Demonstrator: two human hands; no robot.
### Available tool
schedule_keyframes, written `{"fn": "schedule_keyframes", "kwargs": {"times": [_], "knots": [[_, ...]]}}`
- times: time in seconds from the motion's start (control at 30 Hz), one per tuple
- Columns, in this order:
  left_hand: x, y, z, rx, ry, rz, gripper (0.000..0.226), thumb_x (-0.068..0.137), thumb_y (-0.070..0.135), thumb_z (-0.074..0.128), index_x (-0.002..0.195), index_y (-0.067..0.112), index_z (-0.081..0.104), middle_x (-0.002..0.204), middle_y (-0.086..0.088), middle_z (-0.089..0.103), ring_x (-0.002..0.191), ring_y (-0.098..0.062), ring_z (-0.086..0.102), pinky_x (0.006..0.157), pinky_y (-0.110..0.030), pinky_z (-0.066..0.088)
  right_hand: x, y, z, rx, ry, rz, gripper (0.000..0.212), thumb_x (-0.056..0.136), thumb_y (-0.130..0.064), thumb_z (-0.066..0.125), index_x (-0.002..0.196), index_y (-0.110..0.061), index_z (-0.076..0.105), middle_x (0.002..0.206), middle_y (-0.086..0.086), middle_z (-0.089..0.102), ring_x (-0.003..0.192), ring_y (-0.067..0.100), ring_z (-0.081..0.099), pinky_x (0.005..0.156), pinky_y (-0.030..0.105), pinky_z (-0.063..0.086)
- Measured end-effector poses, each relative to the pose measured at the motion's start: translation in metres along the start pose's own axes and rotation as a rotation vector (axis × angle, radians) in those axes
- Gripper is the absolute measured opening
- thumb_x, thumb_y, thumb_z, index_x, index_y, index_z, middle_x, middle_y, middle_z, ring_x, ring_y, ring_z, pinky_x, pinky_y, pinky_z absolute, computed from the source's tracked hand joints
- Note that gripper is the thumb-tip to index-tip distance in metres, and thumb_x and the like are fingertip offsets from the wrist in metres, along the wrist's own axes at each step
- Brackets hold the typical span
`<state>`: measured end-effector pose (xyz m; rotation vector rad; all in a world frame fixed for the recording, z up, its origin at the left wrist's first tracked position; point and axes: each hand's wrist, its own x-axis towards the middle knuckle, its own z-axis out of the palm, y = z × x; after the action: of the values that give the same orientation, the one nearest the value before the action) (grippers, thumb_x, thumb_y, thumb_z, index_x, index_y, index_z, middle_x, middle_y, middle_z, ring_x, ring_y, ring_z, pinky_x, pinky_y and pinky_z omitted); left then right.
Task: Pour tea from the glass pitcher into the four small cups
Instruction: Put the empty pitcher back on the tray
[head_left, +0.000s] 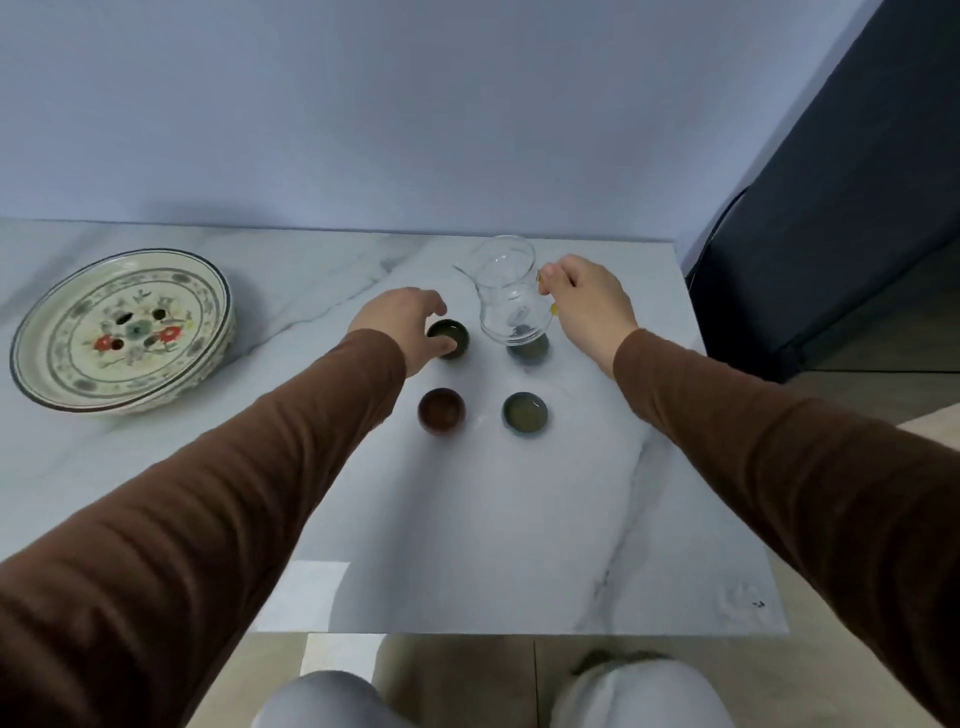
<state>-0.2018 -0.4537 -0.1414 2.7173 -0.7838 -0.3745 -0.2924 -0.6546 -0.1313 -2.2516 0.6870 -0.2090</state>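
A clear glass pitcher (511, 293) looks nearly empty and is held just above the far right cup (529, 351), which it partly hides. My right hand (584, 304) grips the pitcher's handle from the right. My left hand (410, 325) holds the dark green cup (450, 336) at the far left, thumb and fingers around its rim. Closer to me stand a brown cup (441, 410) and a grey-blue cup (524, 414) that holds pale liquid.
A stack of patterned plates (122, 330) rests at the left of the white marble table (493, 519). A wall runs behind the table. A dark panel and a cable (722, 218) stand at the right. My knees show below the table's front edge.
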Motion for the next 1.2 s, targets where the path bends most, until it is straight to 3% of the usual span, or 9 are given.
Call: {"fn": "schedule_keyframes", "kwargs": {"times": [0.27,0.5,0.73,0.97,1.07,1.2], "knots": [[-0.039,-0.014,-0.108,0.0,-0.083,-0.063,0.048,0.083,0.041,0.066,0.126,0.022,0.058,0.129,-0.002,0.061,0.12,-0.024,0.055,0.099,-0.035,0.043,-0.036,-0.108,-0.027,0.112,-0.09,0.164,0.032,0.097,-0.038,0.04,0.09,-0.018,0.064,0.101,0.001,0.069,0.095,0.027,0.065,0.09,0.04,0.05],[-0.085,-0.058,-0.191,-0.006,-0.144,-0.069,0.048,0.084,0.041,0.066,0.127,0.021,0.057,0.131,-0.003,0.06,0.122,-0.026,0.054,0.101,-0.036,0.044,-0.079,-0.205,-0.017,0.146,-0.114,0.254,0.03,0.096,-0.041,0.039,0.076,-0.028,0.058,0.095,-0.008,0.067,0.095,0.023,0.063,0.091,0.041,0.048],[-0.105,-0.102,-0.233,-0.011,-0.192,-0.127,0.049,0.083,0.04,0.067,0.126,0.019,0.058,0.129,-0.005,0.062,0.119,-0.027,0.056,0.099,-0.037,0.045,-0.093,-0.262,0.008,0.208,-0.159,0.297,0.033,0.1,-0.032,0.041,0.096,-0.012,0.066,0.094,-0.003,0.064,0.089,0.02,0.057,0.087,0.036,0.048],[-0.105,-0.134,-0.25,-0.001,-0.218,-0.172,0.048,0.082,0.038,0.067,0.125,0.02,0.059,0.126,-0.003,0.064,0.118,-0.026,0.057,0.097,-0.036,0.047,-0.085,-0.298,0.038,0.283,-0.216,0.29,0.025,0.099,-0.027,0.042,0.087,-0.016,0.061,0.086,0.0,0.061,0.082,0.017,0.053,0.066,0.027,0.041],[-0.108,-0.157,-0.259,-0.011,-0.212,-0.184,0.047,0.081,0.039,0.067,0.123,0.021,0.06,0.124,-0.004,0.065,0.116,-0.027,0.059,0.097,-0.038,0.048,-0.084,-0.314,0.059,0.268,-0.231,0.28,0.024,0.098,-0.027,0.042,0.086,-0.017,0.06,0.091,0.004,0.065,0.081,0.017,0.053,0.067,0.029,0.04],[-0.118,-0.2,-0.271,-0.014,-0.236,-0.184,0.046,0.082,0.039,0.066,0.124,0.021,0.06,0.126,-0.003,0.064,0.117,-0.027,0.058,0.099,-0.037,0.047,-0.09,-0.34,0.094,0.279,-0.231,0.292,0.024,0.096,-0.026,0.041,0.081,-0.018,0.058,0.079,-0.004,0.057,0.076,0.017,0.05,0.069,0.031,0.039]]}}
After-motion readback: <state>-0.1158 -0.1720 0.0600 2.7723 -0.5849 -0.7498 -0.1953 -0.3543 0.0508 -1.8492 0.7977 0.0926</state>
